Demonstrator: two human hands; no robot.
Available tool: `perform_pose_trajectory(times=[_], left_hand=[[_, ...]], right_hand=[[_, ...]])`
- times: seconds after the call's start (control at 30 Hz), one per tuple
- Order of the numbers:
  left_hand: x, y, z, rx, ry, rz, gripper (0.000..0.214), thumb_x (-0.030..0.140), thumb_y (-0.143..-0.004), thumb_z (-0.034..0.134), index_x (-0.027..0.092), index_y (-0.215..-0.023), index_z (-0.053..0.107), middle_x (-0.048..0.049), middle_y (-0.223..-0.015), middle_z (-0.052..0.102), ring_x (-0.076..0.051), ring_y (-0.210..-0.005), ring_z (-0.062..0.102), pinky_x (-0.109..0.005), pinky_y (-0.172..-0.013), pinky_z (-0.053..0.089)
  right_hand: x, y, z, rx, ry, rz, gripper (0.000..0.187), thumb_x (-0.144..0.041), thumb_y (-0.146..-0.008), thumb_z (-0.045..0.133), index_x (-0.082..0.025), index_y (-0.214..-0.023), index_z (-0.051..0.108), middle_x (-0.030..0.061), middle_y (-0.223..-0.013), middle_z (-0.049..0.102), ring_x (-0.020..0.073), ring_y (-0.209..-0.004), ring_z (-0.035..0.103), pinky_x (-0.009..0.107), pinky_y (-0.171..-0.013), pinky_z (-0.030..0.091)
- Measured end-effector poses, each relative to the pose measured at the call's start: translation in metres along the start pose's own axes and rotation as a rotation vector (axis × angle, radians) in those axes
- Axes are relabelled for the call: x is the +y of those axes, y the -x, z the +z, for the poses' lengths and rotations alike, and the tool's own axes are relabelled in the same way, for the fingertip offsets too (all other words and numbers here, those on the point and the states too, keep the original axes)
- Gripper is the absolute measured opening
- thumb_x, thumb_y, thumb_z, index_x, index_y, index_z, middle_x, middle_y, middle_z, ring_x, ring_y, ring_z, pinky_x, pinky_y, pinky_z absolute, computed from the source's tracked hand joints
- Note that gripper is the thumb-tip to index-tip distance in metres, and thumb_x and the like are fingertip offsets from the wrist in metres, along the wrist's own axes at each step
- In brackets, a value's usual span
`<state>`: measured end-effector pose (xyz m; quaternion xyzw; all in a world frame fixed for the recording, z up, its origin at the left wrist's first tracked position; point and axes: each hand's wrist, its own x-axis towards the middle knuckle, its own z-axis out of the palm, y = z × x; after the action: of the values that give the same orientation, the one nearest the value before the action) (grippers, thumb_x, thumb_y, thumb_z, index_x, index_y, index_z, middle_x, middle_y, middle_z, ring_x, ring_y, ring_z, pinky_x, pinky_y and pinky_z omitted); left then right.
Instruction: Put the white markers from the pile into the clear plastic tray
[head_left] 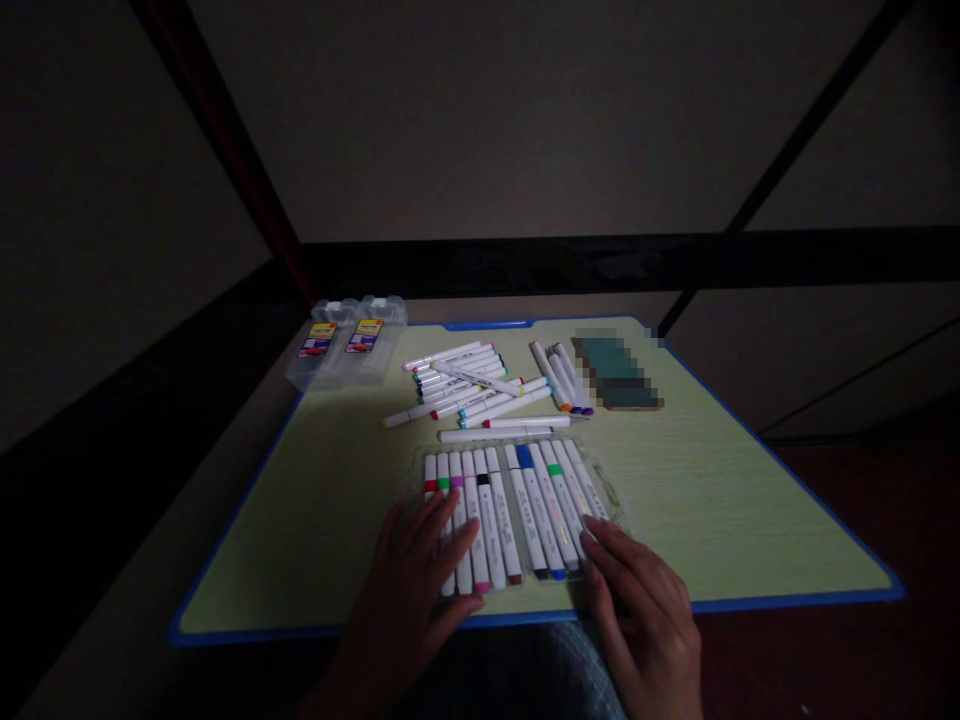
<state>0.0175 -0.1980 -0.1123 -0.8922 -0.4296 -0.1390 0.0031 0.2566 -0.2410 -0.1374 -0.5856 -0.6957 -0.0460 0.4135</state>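
Note:
White markers (491, 530) with coloured bands and ends lie side by side in two groups in a clear plastic tray (611, 490) near the table's front edge. Over the left group, my left hand (409, 590) is open, its spread fingers resting on the markers. My right hand (641, 605) is at the tray's lower right, fingers stretched out and their tips touching the rightmost marker (589, 480). The thumb stands a little apart from those fingers. The lower ends of some markers are hidden beneath my hands.
Behind the tray lies a loose pile of markers (469, 385), with several more markers (551, 375) to its right. Two clear plastic cases (375, 350) with labels stand at the table's back left. A dark green, partly pixelated flat object (619, 375) lies back right. The table (720, 510) has a blue rim.

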Motion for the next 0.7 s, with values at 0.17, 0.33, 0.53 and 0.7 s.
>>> perform_pose_trajectory(times=[0.17, 0.33, 0.53, 0.7], left_hand=[[-0.001, -0.002, 0.000, 0.021, -0.016, 0.013, 0.052, 0.033, -0.080, 0.053, 0.025, -0.129, 0.037, -0.0079, -0.141, 0.031, -0.028, -0.127, 0.031, -0.054, -0.100, 0.027], [-0.001, -0.001, 0.001, 0.030, 0.025, 0.014, 0.054, 0.031, -0.079, 0.056, 0.027, -0.129, 0.037, -0.0081, -0.140, 0.034, -0.028, -0.125, 0.033, -0.055, -0.099, 0.027], [-0.009, -0.007, -0.006, 0.173, 0.282, -0.129, 0.051, 0.036, -0.073, 0.061, 0.027, -0.122, 0.046, -0.0077, -0.127, 0.046, -0.027, -0.116, 0.040, -0.048, -0.096, 0.034], [-0.016, -0.041, -0.022, 0.155, 0.417, -0.405, 0.034, 0.034, -0.073, 0.058, 0.021, -0.105, 0.059, -0.0066, -0.102, 0.052, -0.023, -0.099, 0.047, -0.042, -0.088, 0.041]], right_hand=[[0.007, -0.023, -0.013, -0.102, -0.215, 0.166, 0.017, -0.025, -0.081, 0.052, -0.023, -0.093, 0.063, 0.0054, -0.103, 0.062, 0.0207, -0.095, 0.058, 0.038, -0.078, 0.046], [0.020, -0.059, -0.017, -0.094, -0.415, 0.295, 0.016, -0.025, -0.080, 0.051, -0.023, -0.086, 0.065, 0.0052, -0.093, 0.062, 0.0195, -0.090, 0.058, 0.035, -0.077, 0.047], [0.023, -0.066, -0.001, -0.089, -0.475, 0.328, 0.013, -0.024, -0.077, 0.053, -0.021, -0.080, 0.065, 0.0057, -0.090, 0.061, 0.0201, -0.089, 0.057, 0.035, -0.077, 0.045], [0.026, -0.057, 0.003, -0.057, -0.471, 0.362, 0.012, -0.026, -0.077, 0.054, -0.021, -0.079, 0.065, 0.0051, -0.086, 0.061, 0.0199, -0.085, 0.057, 0.035, -0.075, 0.045]])
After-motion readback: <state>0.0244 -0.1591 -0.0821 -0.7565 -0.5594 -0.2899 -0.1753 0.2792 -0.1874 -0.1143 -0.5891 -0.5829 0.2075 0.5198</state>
